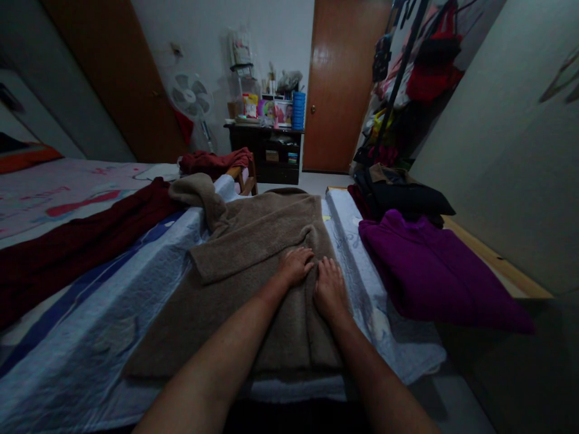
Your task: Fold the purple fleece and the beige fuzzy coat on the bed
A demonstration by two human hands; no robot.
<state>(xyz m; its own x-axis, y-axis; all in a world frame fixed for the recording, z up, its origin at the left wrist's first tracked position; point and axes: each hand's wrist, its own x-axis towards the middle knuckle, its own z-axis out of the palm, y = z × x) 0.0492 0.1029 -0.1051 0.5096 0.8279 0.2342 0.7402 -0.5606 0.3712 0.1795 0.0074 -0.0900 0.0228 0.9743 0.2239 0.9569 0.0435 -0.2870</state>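
Observation:
A brown fleecy coat (235, 307) lies spread on the bed, one sleeve (244, 256) laid across its body and the other sleeve or hood part (199, 193) flopping over the raised left edge. My left hand (296, 265) rests flat on the coat near its right side, fingers stretched out. Just to its right, my right hand (330, 289) lies along the coat's right edge with its fingers extended forward. A fold of the fabric runs between the two hands. Neither hand grips anything that I can see.
On the right, a folded purple garment (434, 265) lies beside a stack of dark clothes (402, 193). Dark red clothing (90, 247) stretches over the bed at left. A fan (192, 96), a black cabinet (265, 154) and a wooden door (346, 84) stand at the back.

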